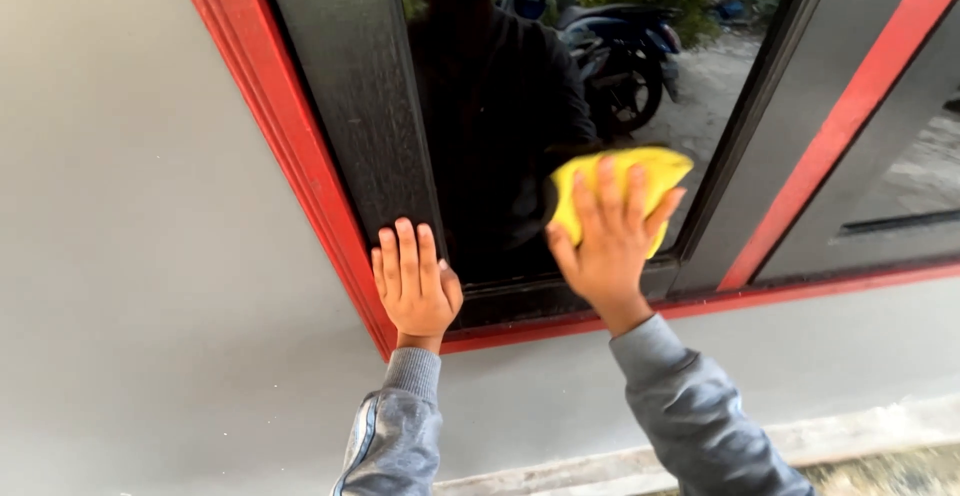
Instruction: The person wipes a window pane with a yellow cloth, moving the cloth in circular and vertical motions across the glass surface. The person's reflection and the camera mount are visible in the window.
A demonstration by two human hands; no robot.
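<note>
Right hand (608, 241) spread flat, fingers splayed wide, pressing a bright yellow soft cleaning cloth (630, 188) against the dark reflective glass pane (500, 136) of a window; nothing pinched or clenched, just the open palm pinning the cloth in place. Cloth low on the pane, near its bottom right corner, just above the black textured inner frame (350, 106), with its upper edge and right corner peeking out past the fingertips. Left hand (414, 284) laid flat and open too, fingers close together and pointing up, resting on the lower left corner of that black frame, empty, touching nothing else. Glossy red outer window trim (300, 166) running just beside the left hand and along the sill line below both wrists. Grey knitted sleeves (690, 406) on both forearms. Smooth grey painted wall (130, 256) filling the left side and the strip under the window. Reflected in the glass: a dark silhouette of the person and, probably, a parked dark motorcycle (620, 56), with greenery behind it, though blurred.
</note>
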